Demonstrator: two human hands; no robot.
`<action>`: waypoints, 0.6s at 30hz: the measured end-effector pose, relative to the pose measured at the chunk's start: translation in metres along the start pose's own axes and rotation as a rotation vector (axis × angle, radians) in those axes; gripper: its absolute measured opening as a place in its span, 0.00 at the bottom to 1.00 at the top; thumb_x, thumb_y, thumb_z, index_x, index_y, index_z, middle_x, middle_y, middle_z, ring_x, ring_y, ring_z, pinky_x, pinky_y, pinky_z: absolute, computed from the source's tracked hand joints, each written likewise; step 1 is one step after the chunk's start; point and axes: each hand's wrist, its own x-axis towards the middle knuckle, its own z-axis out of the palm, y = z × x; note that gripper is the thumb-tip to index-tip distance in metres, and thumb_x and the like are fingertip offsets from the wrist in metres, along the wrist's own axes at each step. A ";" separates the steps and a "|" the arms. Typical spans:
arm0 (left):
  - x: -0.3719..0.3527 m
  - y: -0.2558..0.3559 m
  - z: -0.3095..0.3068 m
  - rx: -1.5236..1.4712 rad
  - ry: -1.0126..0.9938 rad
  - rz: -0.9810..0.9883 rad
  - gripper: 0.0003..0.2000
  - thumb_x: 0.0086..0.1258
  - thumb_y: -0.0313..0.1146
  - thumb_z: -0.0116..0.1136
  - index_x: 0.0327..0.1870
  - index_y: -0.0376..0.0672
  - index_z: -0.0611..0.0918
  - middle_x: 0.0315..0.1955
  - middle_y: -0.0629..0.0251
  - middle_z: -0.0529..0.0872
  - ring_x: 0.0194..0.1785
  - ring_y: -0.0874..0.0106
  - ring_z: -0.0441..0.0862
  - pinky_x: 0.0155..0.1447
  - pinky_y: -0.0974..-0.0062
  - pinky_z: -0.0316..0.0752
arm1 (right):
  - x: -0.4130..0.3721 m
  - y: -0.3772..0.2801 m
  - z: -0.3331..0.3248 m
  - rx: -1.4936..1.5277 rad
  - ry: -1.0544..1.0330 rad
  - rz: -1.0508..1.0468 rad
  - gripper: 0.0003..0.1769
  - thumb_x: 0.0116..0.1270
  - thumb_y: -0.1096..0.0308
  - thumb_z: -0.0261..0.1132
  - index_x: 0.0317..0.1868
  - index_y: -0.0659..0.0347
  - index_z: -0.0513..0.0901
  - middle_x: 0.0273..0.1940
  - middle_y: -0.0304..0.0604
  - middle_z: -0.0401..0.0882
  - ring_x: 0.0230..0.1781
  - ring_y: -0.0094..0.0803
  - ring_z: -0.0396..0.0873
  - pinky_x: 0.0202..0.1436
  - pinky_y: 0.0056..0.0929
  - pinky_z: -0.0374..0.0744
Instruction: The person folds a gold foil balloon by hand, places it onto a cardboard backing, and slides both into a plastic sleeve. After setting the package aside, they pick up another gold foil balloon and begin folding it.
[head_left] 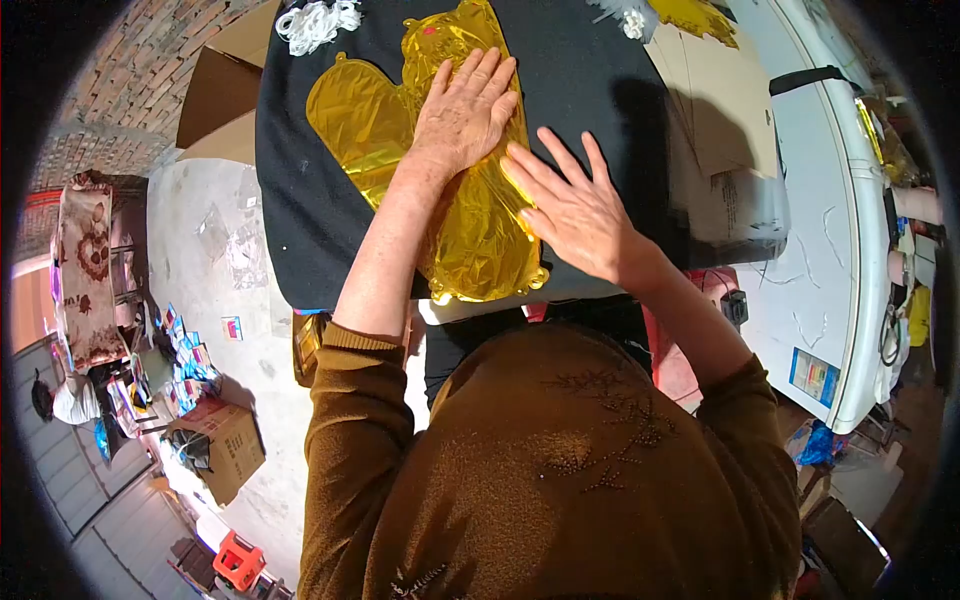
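A flat gold foil balloon lies on a black cloth-covered table. My left hand rests palm down on the middle of the balloon, fingers together and pointing away from me. My right hand lies flat with fingers spread at the balloon's right edge, its fingertips touching the foil. Neither hand grips anything.
A cardboard sheet lies on the table's right side, with a white table beyond it. White packing bits sit at the far edge. An open cardboard box stands on the left; on the floor are a small box and a red stool.
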 end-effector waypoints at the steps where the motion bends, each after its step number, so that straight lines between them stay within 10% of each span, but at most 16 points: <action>1: 0.000 0.001 -0.002 0.022 0.003 0.002 0.30 0.86 0.56 0.37 0.84 0.55 0.61 0.83 0.64 0.61 0.86 0.65 0.54 0.87 0.55 0.44 | -0.006 -0.002 -0.004 0.035 0.018 -0.023 0.35 0.75 0.54 0.63 0.79 0.54 0.69 0.82 0.41 0.61 0.85 0.48 0.51 0.84 0.68 0.42; 13: -0.001 0.007 -0.007 0.036 0.016 0.004 0.31 0.85 0.57 0.40 0.82 0.53 0.65 0.82 0.62 0.64 0.85 0.63 0.56 0.87 0.53 0.47 | -0.055 -0.016 -0.021 0.349 0.001 -0.230 0.30 0.68 0.54 0.69 0.65 0.64 0.82 0.71 0.48 0.77 0.78 0.46 0.68 0.84 0.60 0.52; 18: 0.000 0.009 -0.008 0.038 -0.018 -0.002 0.31 0.85 0.57 0.38 0.83 0.52 0.64 0.82 0.62 0.63 0.85 0.63 0.55 0.87 0.53 0.46 | -0.013 -0.011 -0.027 0.395 0.257 -0.293 0.21 0.59 0.73 0.71 0.55 0.67 0.84 0.56 0.51 0.84 0.64 0.46 0.80 0.71 0.49 0.79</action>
